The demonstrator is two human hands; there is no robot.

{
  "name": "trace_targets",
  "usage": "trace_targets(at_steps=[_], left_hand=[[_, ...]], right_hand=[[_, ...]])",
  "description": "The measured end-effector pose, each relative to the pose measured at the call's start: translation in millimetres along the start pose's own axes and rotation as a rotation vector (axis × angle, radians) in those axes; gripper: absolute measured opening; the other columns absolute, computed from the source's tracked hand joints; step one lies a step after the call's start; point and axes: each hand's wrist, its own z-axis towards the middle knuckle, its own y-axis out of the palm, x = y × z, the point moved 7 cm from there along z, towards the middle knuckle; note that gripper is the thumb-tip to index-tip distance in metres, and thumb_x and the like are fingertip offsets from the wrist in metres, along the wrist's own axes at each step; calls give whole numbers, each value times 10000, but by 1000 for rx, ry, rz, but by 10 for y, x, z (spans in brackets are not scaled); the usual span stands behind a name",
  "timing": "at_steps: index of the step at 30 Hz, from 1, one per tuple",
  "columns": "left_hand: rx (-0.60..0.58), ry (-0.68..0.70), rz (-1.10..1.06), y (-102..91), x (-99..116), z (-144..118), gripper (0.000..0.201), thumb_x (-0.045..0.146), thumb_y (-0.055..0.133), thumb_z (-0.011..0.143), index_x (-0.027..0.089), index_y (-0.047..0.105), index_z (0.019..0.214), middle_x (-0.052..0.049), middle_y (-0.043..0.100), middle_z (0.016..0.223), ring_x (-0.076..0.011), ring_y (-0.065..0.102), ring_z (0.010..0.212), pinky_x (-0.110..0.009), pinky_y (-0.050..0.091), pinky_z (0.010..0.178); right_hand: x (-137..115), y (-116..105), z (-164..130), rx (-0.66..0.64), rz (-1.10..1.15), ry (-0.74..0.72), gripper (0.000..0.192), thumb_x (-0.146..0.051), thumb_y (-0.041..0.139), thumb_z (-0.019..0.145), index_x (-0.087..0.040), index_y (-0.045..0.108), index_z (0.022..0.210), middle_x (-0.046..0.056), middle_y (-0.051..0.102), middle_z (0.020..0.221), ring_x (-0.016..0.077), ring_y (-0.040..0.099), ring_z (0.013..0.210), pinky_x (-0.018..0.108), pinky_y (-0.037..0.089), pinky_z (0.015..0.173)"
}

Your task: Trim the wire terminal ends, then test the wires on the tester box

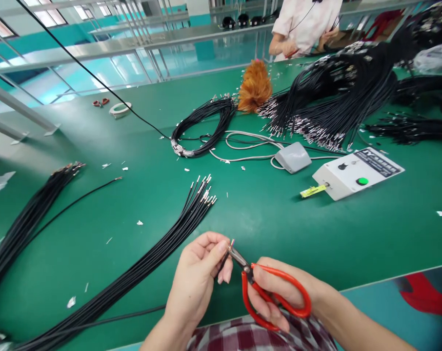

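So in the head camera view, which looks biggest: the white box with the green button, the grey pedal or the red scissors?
1. white box
2. red scissors, though being nearest the camera enlarges them, so unsure
3. grey pedal

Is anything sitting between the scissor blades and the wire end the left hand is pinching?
Nothing visible. The left hand pinches the wire end in its fingers, and the red scissors in the right hand already have their tips right at it, with no other wire in between.

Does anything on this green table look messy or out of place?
Yes: small silvery scraps lie scattered over the green table, and an orange feather duster sits among the black wire bundles, an odd neighbour.
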Motion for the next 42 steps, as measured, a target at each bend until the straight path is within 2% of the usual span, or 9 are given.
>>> trace_targets(at_steps=[4, 8, 13, 19, 24, 37, 42], left_hand=[[-47, -71, -61, 19, -32, 0, 214, 255, 754, 692, 115, 593, 706, 13, 608, 552, -24, 409, 347, -157, 249, 379], [-75, -133, -91, 18, -67, 1, 217, 245, 761, 684, 112, 590, 690, 35, 559, 495, -17, 375, 338, -158, 216, 385], [-88, -147, -80, 13, -79, -14, 207, 249, 738, 715, 117, 580, 694, 56, 515, 451, -17, 354, 339, -161, 217, 397], [-22, -8, -22, -11, -30, -7, 194, 244, 708, 752, 133, 553, 714, 34, 562, 515, -46, 432, 398, -166, 294, 424], [-2, 89, 51, 17, -41, -22, 157, 244, 656, 808, 130, 560, 760, 15, 582, 527, -66, 464, 458, -177, 345, 463], [31, 251, 117, -4, -80, -78, 78, 220, 572, 874, 158, 548, 833, 22, 601, 576, -91, 512, 531, -204, 413, 533], [68, 307, 133, 12, -64, -108, 68, 194, 593, 856, 170, 554, 806, 37, 587, 615, -78, 520, 523, -203, 434, 546]], right_hand=[[-50, 21, -10, -45, 8, -18, 686, -767, 307, 789, -165, 494, 516, -37, 419, 372, 59, 370, 292, 175, 268, 331], [-100, 5, 5, -24, -46, -23, 658, -759, 367, 772, -179, 466, 476, -49, 392, 345, 54, 333, 275, 182, 256, 317], [-29, -26, 15, 24, -50, 88, 638, -762, 469, 703, -183, 464, 435, -54, 386, 323, 49, 318, 237, 172, 222, 265], [-4, -28, -76, 82, -24, -10, 659, -750, 416, 758, -159, 496, 478, -31, 434, 369, 47, 360, 274, 155, 264, 293], [59, 34, -99, 108, 4, 40, 634, -734, 426, 773, -149, 517, 546, -22, 469, 420, 56, 430, 323, 137, 310, 324], [112, 84, -64, 197, 113, 83, 654, -730, 364, 805, -153, 497, 525, -29, 458, 399, 50, 419, 297, 136, 313, 309], [103, 94, -59, 271, 94, 103, 645, -748, 419, 764, -152, 494, 530, -33, 471, 401, 41, 415, 295, 132, 309, 313]])
